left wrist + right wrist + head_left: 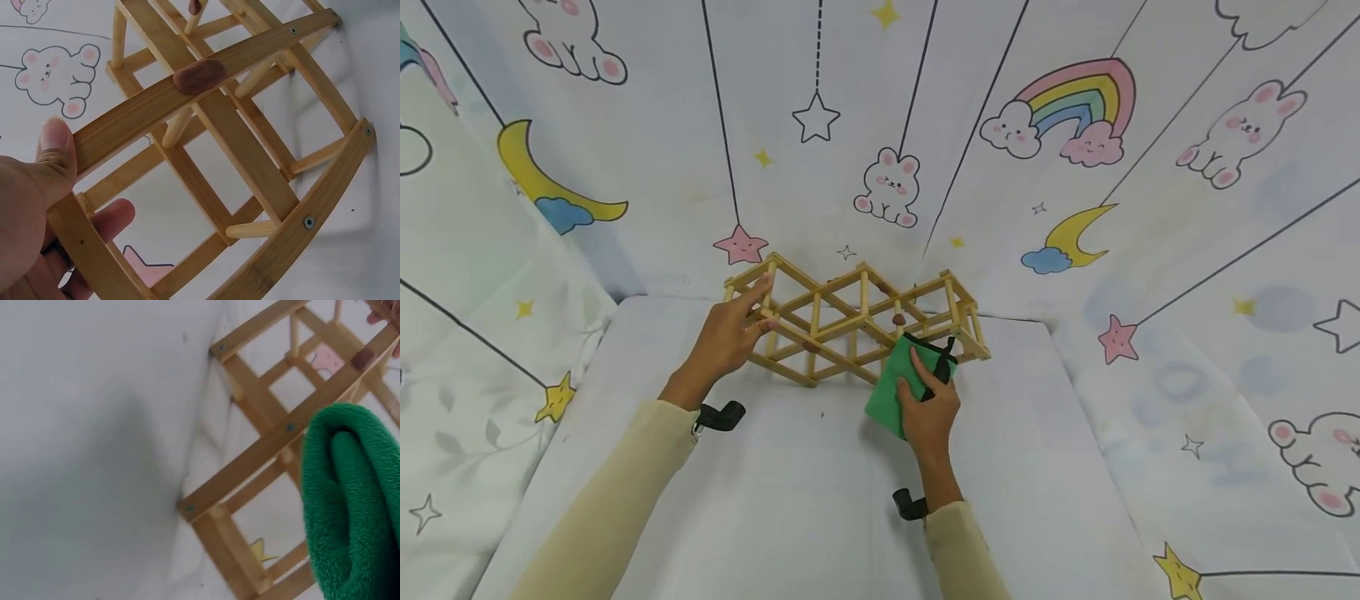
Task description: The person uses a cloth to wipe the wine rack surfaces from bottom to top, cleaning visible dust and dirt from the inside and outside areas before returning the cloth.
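Observation:
A lattice-like wooden rack (865,321) of slats and round dowels stands at the far side of the white surface. My left hand (726,333) grips its left end; in the left wrist view the thumb (55,140) lies on a slat, with fingers behind it. Dark brown smudges (200,76) mark the slats. My right hand (931,417) holds a folded green cloth (891,400) with black edging against the rack's front, right of its middle. Up close the cloth (356,506) looks fuzzy and hides part of the rack (250,456).
The white tabletop (820,492) stretches between the rack and me. Behind and at both sides hangs a pale sheet (677,167) printed with rabbits, stars, moons and a rainbow. Black wrist mounts (722,416) are on both wrists.

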Available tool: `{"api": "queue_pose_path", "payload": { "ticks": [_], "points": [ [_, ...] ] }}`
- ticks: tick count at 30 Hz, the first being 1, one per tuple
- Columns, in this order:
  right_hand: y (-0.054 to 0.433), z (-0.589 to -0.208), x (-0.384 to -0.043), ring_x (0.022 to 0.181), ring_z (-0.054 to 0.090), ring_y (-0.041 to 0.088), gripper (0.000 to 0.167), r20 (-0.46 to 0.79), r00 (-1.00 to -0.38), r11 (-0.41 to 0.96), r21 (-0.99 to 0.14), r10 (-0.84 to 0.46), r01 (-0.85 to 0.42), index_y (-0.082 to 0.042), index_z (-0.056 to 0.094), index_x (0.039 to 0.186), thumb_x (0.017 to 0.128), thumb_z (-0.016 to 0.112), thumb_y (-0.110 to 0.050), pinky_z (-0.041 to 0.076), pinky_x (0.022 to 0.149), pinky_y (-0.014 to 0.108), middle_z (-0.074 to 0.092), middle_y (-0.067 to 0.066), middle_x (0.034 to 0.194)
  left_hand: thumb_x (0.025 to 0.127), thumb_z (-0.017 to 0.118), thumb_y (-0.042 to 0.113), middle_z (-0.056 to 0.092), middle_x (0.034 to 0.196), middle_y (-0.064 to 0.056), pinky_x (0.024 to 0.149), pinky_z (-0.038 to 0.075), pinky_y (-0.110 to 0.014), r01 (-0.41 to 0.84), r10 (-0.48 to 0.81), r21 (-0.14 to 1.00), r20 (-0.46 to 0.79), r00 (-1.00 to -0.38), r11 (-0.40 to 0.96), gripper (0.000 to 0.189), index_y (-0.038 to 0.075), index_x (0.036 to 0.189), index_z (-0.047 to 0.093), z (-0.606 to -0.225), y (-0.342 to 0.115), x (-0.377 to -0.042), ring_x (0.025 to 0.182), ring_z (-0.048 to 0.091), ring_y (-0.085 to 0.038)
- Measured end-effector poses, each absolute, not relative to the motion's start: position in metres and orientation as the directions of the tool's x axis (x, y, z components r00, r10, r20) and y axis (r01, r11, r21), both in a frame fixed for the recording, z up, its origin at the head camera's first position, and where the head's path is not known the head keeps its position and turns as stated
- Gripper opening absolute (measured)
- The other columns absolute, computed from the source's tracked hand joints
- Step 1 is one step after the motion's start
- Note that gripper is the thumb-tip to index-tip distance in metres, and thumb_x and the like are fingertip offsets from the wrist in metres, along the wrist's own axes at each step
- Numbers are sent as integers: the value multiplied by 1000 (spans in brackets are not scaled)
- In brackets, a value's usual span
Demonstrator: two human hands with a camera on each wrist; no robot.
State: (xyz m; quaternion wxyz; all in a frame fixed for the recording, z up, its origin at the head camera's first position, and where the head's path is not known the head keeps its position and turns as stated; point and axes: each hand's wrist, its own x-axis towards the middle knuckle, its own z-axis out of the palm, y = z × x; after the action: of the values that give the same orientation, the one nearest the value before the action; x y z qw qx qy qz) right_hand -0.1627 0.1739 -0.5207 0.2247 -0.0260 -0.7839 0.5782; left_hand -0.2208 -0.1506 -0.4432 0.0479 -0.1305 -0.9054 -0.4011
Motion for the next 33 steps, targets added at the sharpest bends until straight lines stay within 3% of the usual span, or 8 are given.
{"api": "queue_pose_path", "payload": {
  "ticks": [5, 8, 15, 21, 24, 27, 29, 33],
  "points": [
    [149, -501, -164, 144, 54, 32, 51, 570, -806, 327, -800, 157, -502, -9, 69, 141, 92, 79, 5, 46, 117, 30, 54, 13, 158, 106, 67, 21, 32, 173, -9, 113, 46, -65, 266, 185, 713, 191, -964, 649, 76, 18, 170, 28, -443, -152, -220, 140, 57, -48],
    [134, -490, -172, 147, 52, 32, 48, 642, -762, 348, -736, 86, -581, -9, 68, 142, 95, 78, 0, 45, 119, 33, 51, 10, 161, 105, 67, 21, 30, 174, -9, 113, 46, -65, 271, 186, 714, 198, -962, 646, 75, 17, 170, 28, -444, -153, -221, 139, 57, -49],
    [138, -508, -182, 143, 55, 32, 46, 640, -754, 498, -707, 147, -502, -17, 73, 136, 94, 78, -1, 51, 114, 50, 55, 14, 157, 105, 67, 22, 30, 174, -8, 115, 45, -63, 284, 196, 712, 206, -959, 642, 75, 17, 169, 29, -446, -152, -223, 140, 56, -49],
    [166, -534, -169, 146, 52, 28, 54, 547, -797, 533, -768, 257, -355, -23, 73, 137, 91, 79, 4, 48, 117, 47, 56, 15, 154, 104, 68, 23, 31, 174, -9, 111, 50, -62, 268, 191, 721, 190, -963, 639, 76, 16, 169, 30, -442, -152, -220, 138, 58, -50],
    [165, -531, -166, 145, 53, 27, 51, 576, -788, 504, -758, 219, -414, -21, 72, 139, 93, 80, 0, 46, 118, 39, 56, 11, 153, 104, 68, 24, 30, 174, -9, 112, 49, -63, 266, 192, 716, 185, -964, 645, 76, 15, 169, 30, -440, -152, -220, 139, 57, -50],
    [149, -515, -168, 145, 54, 30, 48, 657, -739, 454, -709, 148, -539, -14, 72, 139, 93, 80, -1, 46, 119, 35, 54, 11, 158, 104, 68, 24, 30, 174, -10, 113, 47, -63, 270, 193, 710, 189, -963, 650, 76, 15, 169, 30, -439, -152, -220, 140, 56, -50],
    [136, -504, -172, 146, 53, 34, 48, 703, -703, 443, -667, 108, -599, -9, 72, 138, 92, 81, 1, 46, 119, 36, 51, 13, 161, 104, 68, 23, 31, 174, -10, 112, 48, -63, 273, 194, 712, 193, -962, 647, 76, 15, 169, 30, -440, -151, -220, 139, 56, -50],
    [130, -504, -178, 148, 51, 36, 45, 703, -705, 510, -641, 90, -574, -16, 72, 138, 95, 79, -4, 50, 115, 49, 47, 13, 165, 104, 69, 22, 31, 173, -10, 113, 48, -63, 276, 198, 721, 193, -961, 636, 76, 15, 169, 30, -443, -150, -221, 141, 55, -49]
  ]
}}
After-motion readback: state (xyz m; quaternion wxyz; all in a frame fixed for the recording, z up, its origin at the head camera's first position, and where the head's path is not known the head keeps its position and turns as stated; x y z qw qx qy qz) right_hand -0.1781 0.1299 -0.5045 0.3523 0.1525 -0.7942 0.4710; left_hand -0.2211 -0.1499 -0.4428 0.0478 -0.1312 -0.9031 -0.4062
